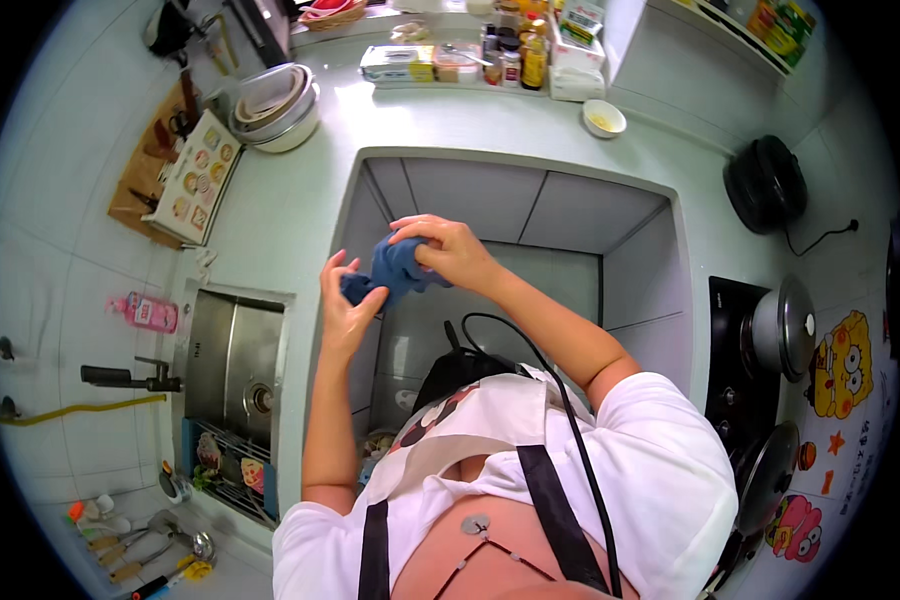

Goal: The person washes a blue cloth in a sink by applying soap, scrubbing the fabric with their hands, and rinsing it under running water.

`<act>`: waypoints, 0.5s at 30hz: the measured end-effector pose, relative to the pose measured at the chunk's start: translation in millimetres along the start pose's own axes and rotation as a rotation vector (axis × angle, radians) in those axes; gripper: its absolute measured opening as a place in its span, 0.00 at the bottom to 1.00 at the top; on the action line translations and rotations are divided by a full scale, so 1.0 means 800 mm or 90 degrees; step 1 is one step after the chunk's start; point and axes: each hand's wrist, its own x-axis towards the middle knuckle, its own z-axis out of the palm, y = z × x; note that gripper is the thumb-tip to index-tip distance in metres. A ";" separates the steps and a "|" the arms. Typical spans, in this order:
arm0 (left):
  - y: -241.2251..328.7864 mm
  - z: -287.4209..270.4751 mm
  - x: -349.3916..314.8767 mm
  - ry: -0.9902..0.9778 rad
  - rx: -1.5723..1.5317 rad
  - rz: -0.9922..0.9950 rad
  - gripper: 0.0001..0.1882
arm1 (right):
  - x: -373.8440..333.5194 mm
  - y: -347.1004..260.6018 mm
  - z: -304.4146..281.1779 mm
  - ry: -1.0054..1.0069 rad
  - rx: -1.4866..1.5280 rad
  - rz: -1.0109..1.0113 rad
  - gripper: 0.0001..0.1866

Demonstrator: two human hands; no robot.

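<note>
A crumpled blue cloth (398, 268) is stretched between my two hands, held up in front of me inside the bend of the U-shaped counter. My left hand (345, 305) grips its lower left end between thumb and fingers, some fingers raised. Higher and to the right, my right hand (448, 252) pinches the upper part of the cloth, with the fingers bent over it. Folds of the cloth hang between the hands and hide part of the fingertips.
A steel sink (232, 365) with a black faucet (135, 377) lies left, beside a pink bottle (150, 312). Stacked bowls (280, 110) and a small white bowl (604, 119) stand on the counter (410, 125). Pots (782, 325) sit on the stove (735, 350) at right. A black cable (560, 395) crosses my front.
</note>
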 end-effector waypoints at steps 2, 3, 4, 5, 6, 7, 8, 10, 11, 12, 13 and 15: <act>0.018 0.056 0.010 -0.049 0.118 0.057 0.23 | -0.023 0.010 -0.043 0.041 -0.030 -0.010 0.14; 0.019 0.077 0.012 -0.040 0.235 0.129 0.22 | -0.036 0.005 -0.063 0.052 -0.036 0.004 0.14; 0.020 0.098 0.017 -0.067 0.224 0.102 0.21 | -0.048 0.003 -0.083 0.062 -0.042 0.018 0.14; 0.020 0.119 0.020 -0.095 0.212 0.071 0.21 | -0.061 0.007 -0.106 0.060 -0.047 0.007 0.13; 0.022 0.140 0.023 -0.121 0.199 0.041 0.20 | -0.071 0.013 -0.131 0.089 -0.156 -0.067 0.13; 0.024 0.160 0.025 -0.117 0.214 0.062 0.18 | -0.080 0.021 -0.157 0.118 -0.266 -0.141 0.13; 0.022 0.176 0.029 -0.114 0.235 0.048 0.17 | -0.093 0.027 -0.182 0.143 -0.376 -0.213 0.13; 0.015 0.203 0.038 -0.112 0.276 0.020 0.16 | -0.122 0.030 -0.229 0.186 -0.457 -0.098 0.13; 0.021 0.217 0.047 -0.036 0.290 0.045 0.14 | -0.131 0.029 -0.252 0.211 -0.501 -0.047 0.13; 0.037 0.220 0.051 -0.061 0.341 -0.019 0.14 | -0.141 0.025 -0.269 0.234 -0.424 0.041 0.13; 0.041 0.225 0.058 -0.056 0.335 -0.024 0.15 | -0.150 0.018 -0.284 0.255 -0.345 0.126 0.13; 0.045 0.233 0.073 -0.039 0.351 -0.015 0.18 | -0.160 0.015 -0.304 0.264 -0.284 0.222 0.13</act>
